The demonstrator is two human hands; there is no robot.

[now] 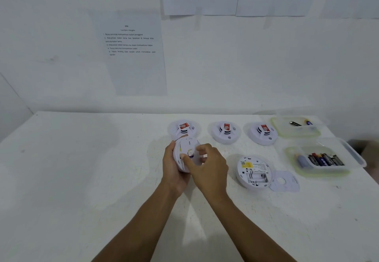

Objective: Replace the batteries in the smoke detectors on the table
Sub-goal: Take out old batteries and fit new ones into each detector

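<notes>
My left hand [173,169] grips a white round smoke detector [185,148] from the left, holding it tilted with its back side toward me. My right hand [207,167] is at that back side, thumb and fingers curled on the cover near its middle; blur hides the exact contact. A second detector [254,172] lies upside down on the table with its battery bay open and empty, and its loose back cover [286,181] lies beside it. Three more detectors [183,129] [225,132] [263,133] stand face up in a row at the back.
A clear tub [320,171] at the right holds several batteries [326,159]. Behind it, another clear tub [295,133] holds a few batteries [295,123]. The white table [82,179] meets a wall with taped paper sheets [133,56].
</notes>
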